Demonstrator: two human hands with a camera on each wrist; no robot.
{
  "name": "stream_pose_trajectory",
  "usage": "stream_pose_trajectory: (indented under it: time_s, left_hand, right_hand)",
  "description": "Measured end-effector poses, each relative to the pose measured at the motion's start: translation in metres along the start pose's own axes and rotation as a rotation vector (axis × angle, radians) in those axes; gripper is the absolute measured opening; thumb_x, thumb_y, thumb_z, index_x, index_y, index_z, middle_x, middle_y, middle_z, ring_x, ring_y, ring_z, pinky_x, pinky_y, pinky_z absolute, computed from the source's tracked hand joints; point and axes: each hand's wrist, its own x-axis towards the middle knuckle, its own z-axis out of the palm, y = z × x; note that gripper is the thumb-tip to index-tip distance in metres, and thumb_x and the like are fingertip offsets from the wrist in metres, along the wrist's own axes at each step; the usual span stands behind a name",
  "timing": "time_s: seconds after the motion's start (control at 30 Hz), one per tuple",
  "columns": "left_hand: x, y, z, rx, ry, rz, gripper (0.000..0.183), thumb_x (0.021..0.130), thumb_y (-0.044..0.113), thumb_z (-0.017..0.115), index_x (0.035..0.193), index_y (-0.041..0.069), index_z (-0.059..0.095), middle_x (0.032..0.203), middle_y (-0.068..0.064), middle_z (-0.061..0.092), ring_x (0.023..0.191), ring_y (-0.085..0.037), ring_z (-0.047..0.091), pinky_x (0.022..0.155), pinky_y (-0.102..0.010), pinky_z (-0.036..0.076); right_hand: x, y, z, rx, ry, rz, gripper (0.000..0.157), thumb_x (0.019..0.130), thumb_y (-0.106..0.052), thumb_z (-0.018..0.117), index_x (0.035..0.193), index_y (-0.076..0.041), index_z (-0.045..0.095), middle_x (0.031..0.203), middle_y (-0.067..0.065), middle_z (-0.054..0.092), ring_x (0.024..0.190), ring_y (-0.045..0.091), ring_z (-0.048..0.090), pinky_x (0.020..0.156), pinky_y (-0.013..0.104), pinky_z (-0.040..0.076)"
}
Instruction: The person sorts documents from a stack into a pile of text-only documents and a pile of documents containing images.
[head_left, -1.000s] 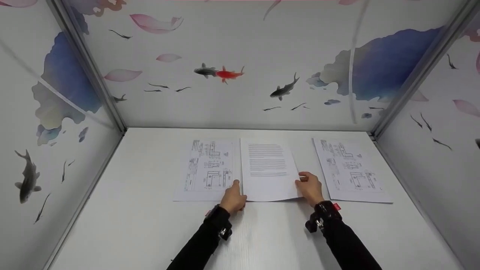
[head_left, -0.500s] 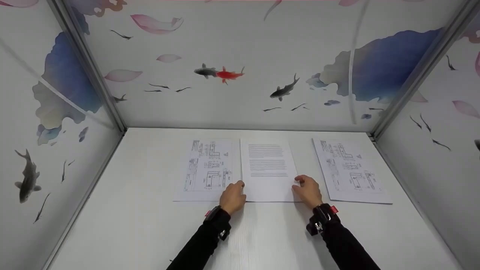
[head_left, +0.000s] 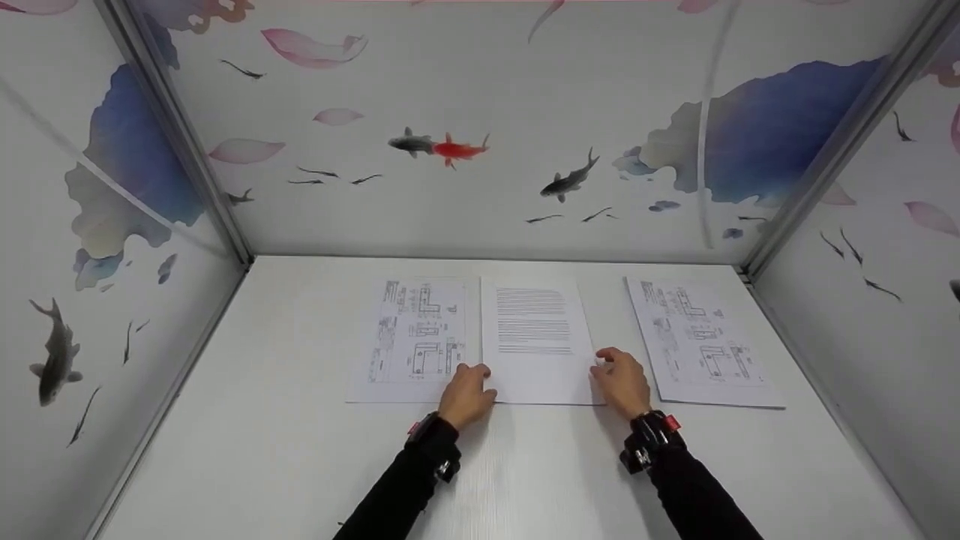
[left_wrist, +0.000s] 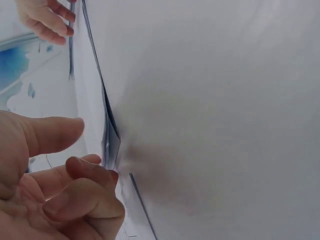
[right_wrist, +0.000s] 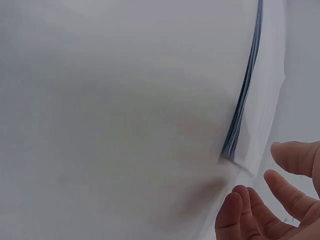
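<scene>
A stack of white paper printed with lines of text (head_left: 534, 330) lies in the middle of the table. My left hand (head_left: 466, 396) is at its near left corner. In the left wrist view the stack's corner (left_wrist: 112, 142) bulges slightly, with the fingertips of the left hand (left_wrist: 75, 175) beside it and the thumb held apart. By the near right edge is my right hand (head_left: 624, 382). The right wrist view shows the right hand (right_wrist: 280, 195) with loosely bent fingers, a small gap from the corner of the paper stack (right_wrist: 252, 110). Neither hand grips the paper.
Left of the middle stack lies a sheet with technical drawings (head_left: 416, 334), partly under my left hand. Another stack with drawings (head_left: 705, 341) lies at the right, slightly turned. Printed wall panels (head_left: 480, 217) enclose the white table (head_left: 285, 450) at the back and sides.
The right hand has let go of the stack's right edge and moved slightly right. The lifted near right corner of the paper now lies flat. The left hand has barely shifted.
</scene>
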Motion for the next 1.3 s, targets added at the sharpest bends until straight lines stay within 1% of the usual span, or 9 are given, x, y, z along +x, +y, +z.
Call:
stream_pose_trajectory:
  time_s: [0.23, 0.33, 0.5, 0.7, 0.9, 1.0, 1.07, 1.17, 1.3]
  left_hand:
    - [0.002, -0.002, 0.0, -0.069, 0.055, 0.039, 0.016, 0.087, 0.013, 0.067, 0.097, 0.0, 0.069, 0.095, -0.013, 0.062, 0.08, -0.02, 0.054, 0.072, -0.036, 0.047]
    - [0.002, -0.002, -0.002, -0.129, 0.028, 0.059, 0.013, 0.09, 0.015, 0.065, 0.092, 0.003, 0.07, 0.089, -0.008, 0.063, 0.076, -0.016, 0.054, 0.068, -0.032, 0.045]
    - [0.003, -0.003, -0.003, -0.19, -0.05, 0.133, 0.015, 0.094, 0.017, 0.061, 0.097, 0.006, 0.07, 0.083, -0.002, 0.065, 0.069, -0.01, 0.054, 0.064, -0.027, 0.045]
    - [0.001, 0.0, -0.004, -0.258, -0.121, 0.195, 0.023, 0.097, 0.019, 0.058, 0.106, 0.002, 0.07, 0.084, -0.002, 0.067, 0.063, -0.006, 0.059, 0.059, -0.023, 0.048]
    - [-0.001, 0.005, -0.005, -0.279, -0.14, 0.206, 0.024, 0.097, 0.019, 0.058, 0.108, 0.001, 0.069, 0.081, -0.003, 0.067, 0.061, -0.006, 0.059, 0.057, -0.022, 0.047]
    - [-0.001, 0.005, -0.005, -0.286, -0.149, 0.207, 0.024, 0.097, 0.018, 0.058, 0.108, 0.001, 0.069, 0.082, -0.007, 0.068, 0.061, -0.008, 0.059, 0.056, -0.022, 0.046]
    - [-0.001, 0.004, -0.004, -0.291, -0.156, 0.206, 0.023, 0.098, 0.017, 0.058, 0.109, 0.0, 0.069, 0.083, -0.009, 0.069, 0.061, -0.008, 0.059, 0.056, -0.022, 0.046]
    - [-0.002, 0.003, -0.004, -0.286, -0.158, 0.202, 0.023, 0.098, 0.017, 0.057, 0.109, 0.0, 0.069, 0.083, -0.007, 0.069, 0.062, -0.008, 0.059, 0.057, -0.022, 0.047]
    - [-0.003, 0.003, -0.004, -0.263, -0.158, 0.201, 0.023, 0.098, 0.018, 0.057, 0.109, 0.001, 0.069, 0.082, -0.003, 0.068, 0.063, -0.006, 0.059, 0.058, -0.022, 0.049]
  right_hand:
    - [0.007, 0.02, -0.018, -0.107, 0.083, -0.036, 0.031, 0.091, -0.014, 0.061, 0.118, 0.001, 0.065, 0.119, 0.025, 0.064, 0.11, 0.041, 0.06, 0.087, 0.054, 0.047]
    - [0.011, 0.029, -0.024, -0.146, 0.129, -0.031, 0.031, 0.091, -0.012, 0.06, 0.117, 0.003, 0.065, 0.117, 0.027, 0.064, 0.107, 0.045, 0.06, 0.084, 0.056, 0.047]
    - [0.014, 0.046, -0.033, -0.228, 0.2, -0.001, 0.041, 0.091, -0.009, 0.056, 0.127, 0.008, 0.057, 0.125, 0.035, 0.056, 0.113, 0.054, 0.051, 0.088, 0.065, 0.042]
    - [0.014, 0.062, -0.046, -0.281, 0.091, 0.166, 0.049, 0.091, -0.019, 0.053, 0.125, 0.015, 0.047, 0.121, 0.039, 0.049, 0.113, 0.055, 0.045, 0.089, 0.069, 0.035]
    - [0.015, 0.065, -0.059, -0.25, 0.011, 0.175, 0.038, 0.09, -0.022, 0.051, 0.107, 0.012, 0.055, 0.101, 0.031, 0.06, 0.09, 0.046, 0.055, 0.08, 0.064, 0.039]
    - [0.017, 0.065, -0.064, -0.234, -0.026, 0.191, 0.037, 0.092, -0.025, 0.051, 0.105, 0.009, 0.057, 0.094, 0.025, 0.062, 0.081, 0.037, 0.057, 0.077, 0.058, 0.04]
    - [0.018, 0.065, -0.068, -0.238, -0.053, 0.203, 0.042, 0.093, -0.028, 0.051, 0.108, 0.011, 0.057, 0.098, 0.027, 0.062, 0.082, 0.038, 0.058, 0.077, 0.057, 0.041]
    - [0.02, 0.067, -0.072, -0.249, -0.085, 0.197, 0.051, 0.096, -0.031, 0.048, 0.121, 0.012, 0.055, 0.117, 0.033, 0.059, 0.097, 0.045, 0.058, 0.082, 0.061, 0.042]
    - [0.02, 0.069, -0.075, -0.226, -0.075, 0.143, 0.047, 0.1, -0.026, 0.041, 0.127, 0.01, 0.056, 0.122, 0.033, 0.059, 0.097, 0.042, 0.06, 0.077, 0.055, 0.046]
